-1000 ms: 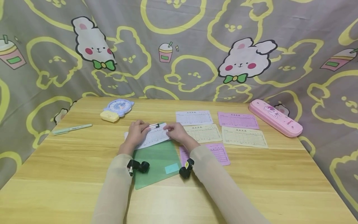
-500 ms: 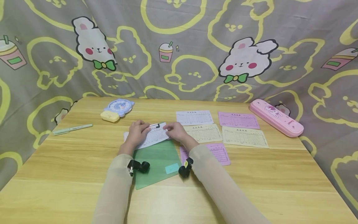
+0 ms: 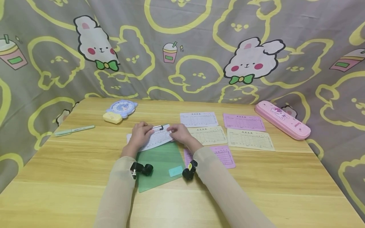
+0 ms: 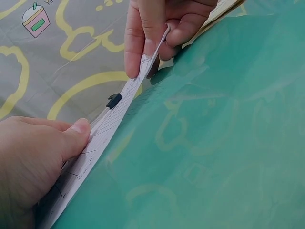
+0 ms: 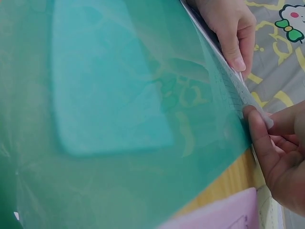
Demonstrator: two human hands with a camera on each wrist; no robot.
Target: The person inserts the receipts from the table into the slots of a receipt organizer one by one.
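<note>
Reaching forward at the green folder's far end, the left hand pinches a white printed form, thumb extended, while the right hand pinches that form's right end

On my feed it's a desk-work spot, home or studio I can't tell: wood-grain table, rabbit-print curtain behind, pink pencil case, mint-green pen, printed paper forms.
</note>
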